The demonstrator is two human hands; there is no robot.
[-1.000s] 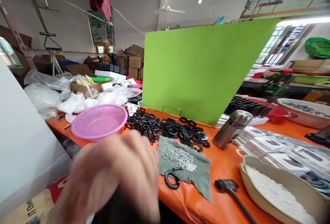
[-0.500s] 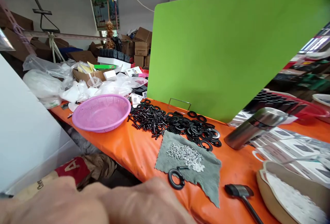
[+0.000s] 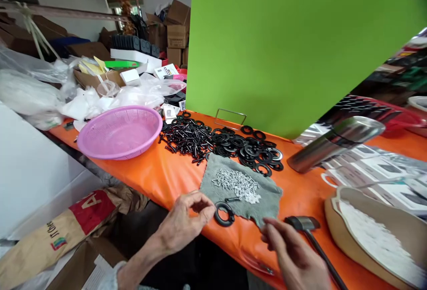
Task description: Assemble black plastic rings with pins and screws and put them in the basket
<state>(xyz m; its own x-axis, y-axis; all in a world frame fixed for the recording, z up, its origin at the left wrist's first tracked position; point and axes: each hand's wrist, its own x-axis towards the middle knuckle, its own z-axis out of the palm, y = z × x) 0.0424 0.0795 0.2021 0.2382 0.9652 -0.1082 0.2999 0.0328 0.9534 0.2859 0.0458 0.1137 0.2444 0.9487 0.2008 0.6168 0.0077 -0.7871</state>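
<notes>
Where a blurred hand filled the view, our left hand (image 3: 187, 222) now pinches the ring (image 3: 224, 214), right hand (image 3: 293, 254) loose by the cloth (image 3: 269, 194).

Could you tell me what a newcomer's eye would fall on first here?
The bright green board standing at the back of the orange table grabs attention first, with the pink basket to its left. In front of the board lies a heap of black rings, and nearer, a grey cloth bearing small silver pins. At the near edge, the left hand is by a single black ring and the right hand beside a hammer.
</notes>
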